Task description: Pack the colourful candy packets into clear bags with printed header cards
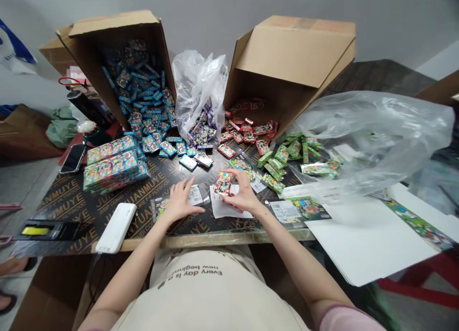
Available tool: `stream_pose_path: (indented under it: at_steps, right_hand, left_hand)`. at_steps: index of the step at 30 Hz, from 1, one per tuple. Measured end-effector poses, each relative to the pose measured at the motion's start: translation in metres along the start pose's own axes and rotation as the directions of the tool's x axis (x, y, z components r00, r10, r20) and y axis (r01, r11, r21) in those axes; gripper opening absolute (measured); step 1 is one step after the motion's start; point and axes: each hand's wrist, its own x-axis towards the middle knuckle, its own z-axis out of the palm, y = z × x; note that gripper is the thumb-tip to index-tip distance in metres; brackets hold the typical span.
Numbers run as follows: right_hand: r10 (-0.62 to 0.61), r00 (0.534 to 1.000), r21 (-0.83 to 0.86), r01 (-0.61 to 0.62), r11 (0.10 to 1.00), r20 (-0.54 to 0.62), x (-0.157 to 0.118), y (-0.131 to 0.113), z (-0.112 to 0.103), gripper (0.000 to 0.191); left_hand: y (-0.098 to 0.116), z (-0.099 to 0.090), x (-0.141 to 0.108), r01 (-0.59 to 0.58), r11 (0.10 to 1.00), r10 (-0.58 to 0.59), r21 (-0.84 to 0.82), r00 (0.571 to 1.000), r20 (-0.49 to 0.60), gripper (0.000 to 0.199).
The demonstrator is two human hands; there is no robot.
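My right hand (244,192) grips a small red printed packet (224,182) between thumb and fingers. It is over a white sheet or pouch (218,207) near the table's front edge, and more red shows beneath the palm. My left hand (181,200) rests with fingers spread beside a clear printed bag (195,195), holding nothing. Loose red packets (226,151) lie beyond the right hand, with green packets (274,168) to their right. Behind the left hand are blue packets (168,148) and purple packets (204,159).
Two open cardboard boxes (287,49) stand at the back, a plastic bag (199,82) between them. Wrapped packet stacks (113,163), a phone (73,159) and a white power bank (116,228) are left. White sheets (373,235) and clear plastic (380,130) lie right.
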Motion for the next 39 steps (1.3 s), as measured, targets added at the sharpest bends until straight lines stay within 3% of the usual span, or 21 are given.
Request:
stream_pose_path:
  at_steps: [2, 4, 7, 12, 14, 17, 19, 22, 24, 26, 28, 30, 32, 35, 37, 39]
  right_hand:
    - [-0.013, 0.999, -0.061, 0.016, 0.998, 0.050, -0.004, 0.007, 0.008, 0.063]
    - [-0.033, 0.994, -0.103, 0.043, 0.994, 0.104, -0.007, 0.011, 0.016, 0.067]
    - [-0.071, 0.978, -0.080, 0.088, 0.993, 0.196, -0.009, 0.007, 0.025, 0.073]
    - [-0.156, 0.899, 0.165, 0.096, 0.982, 0.409, -0.008, -0.007, 0.023, 0.084]
    - [-0.139, 0.916, 0.152, 0.087, 0.985, 0.377, -0.009, -0.011, 0.023, 0.092]
    - [-0.055, 0.981, 0.044, 0.048, 0.998, 0.184, -0.017, -0.018, 0.030, 0.097]
    - [-0.073, 0.986, 0.026, 0.070, 0.997, 0.148, -0.022, -0.024, 0.037, 0.087]
    - [-0.107, 0.976, 0.012, 0.106, 0.994, 0.188, -0.023, -0.017, 0.038, 0.064]
    - [0.055, 0.997, -0.113, -0.049, 0.992, 0.050, -0.017, 0.005, 0.030, 0.060]
    - [0.264, 0.954, -0.240, -0.292, 0.926, -0.142, -0.010, 0.039, 0.016, 0.068]
    - [0.373, 0.916, -0.283, -0.401, 0.871, -0.149, -0.004, 0.074, 0.000, 0.073]
    - [0.395, 0.916, -0.270, -0.398, 0.877, -0.070, -0.003, 0.095, -0.014, 0.066]
    - [0.336, 0.942, -0.204, -0.328, 0.922, 0.001, -0.004, 0.094, -0.022, 0.063]
    - [0.086, 0.977, 0.046, -0.097, 0.994, 0.193, -0.008, 0.058, -0.023, 0.064]
    - [-0.123, 0.922, 0.234, 0.036, 0.972, 0.367, -0.009, 0.026, -0.020, 0.060]
    - [-0.226, 0.863, 0.319, 0.081, 0.944, 0.452, -0.008, 0.000, -0.017, 0.054]
  left_hand:
    - [-0.016, 0.000, -0.004, -0.041, 0.963, 0.035, 0.265, 0.999, 0.025, 0.105]
    - [-0.025, 0.000, -0.008, -0.081, 0.934, 0.066, 0.349, 0.996, 0.053, 0.105]
    - [-0.025, -0.002, -0.013, -0.141, 0.940, 0.136, 0.312, 0.990, 0.039, 0.114]
    - [-0.020, -0.013, -0.018, -0.220, 0.961, 0.205, 0.170, 0.973, 0.103, 0.122]
    - [-0.020, -0.016, -0.018, -0.225, 0.962, 0.212, 0.153, 0.973, 0.095, 0.122]
    - [-0.018, -0.017, -0.017, -0.174, 0.971, 0.178, 0.166, 0.984, -0.012, 0.121]
    - [-0.015, -0.015, -0.016, -0.146, 0.975, 0.158, 0.166, 0.986, -0.058, 0.122]
    - [-0.012, -0.011, -0.015, -0.151, 0.968, 0.164, 0.199, 0.985, -0.055, 0.123]
    - [-0.015, -0.007, -0.016, -0.140, 0.955, 0.160, 0.261, 0.986, -0.057, 0.121]
    - [-0.023, -0.003, -0.018, -0.116, 0.934, 0.139, 0.338, 0.989, -0.045, 0.116]
    - [-0.031, 0.001, -0.019, -0.109, 0.910, 0.118, 0.400, 0.993, 0.001, 0.108]
    - [-0.034, 0.004, -0.018, -0.101, 0.910, 0.101, 0.401, 0.995, 0.021, 0.098]
    - [-0.028, 0.005, -0.016, -0.058, 0.950, 0.076, 0.305, 0.996, -0.048, 0.091]
    - [-0.004, 0.006, -0.009, 0.031, 0.996, -0.044, -0.087, 0.988, -0.147, 0.072]
    - [0.015, 0.008, -0.004, 0.129, 0.906, -0.129, -0.403, 0.991, 0.029, 0.048]
    - [0.029, 0.011, 0.000, 0.254, 0.788, -0.138, -0.561, 0.961, 0.241, 0.031]
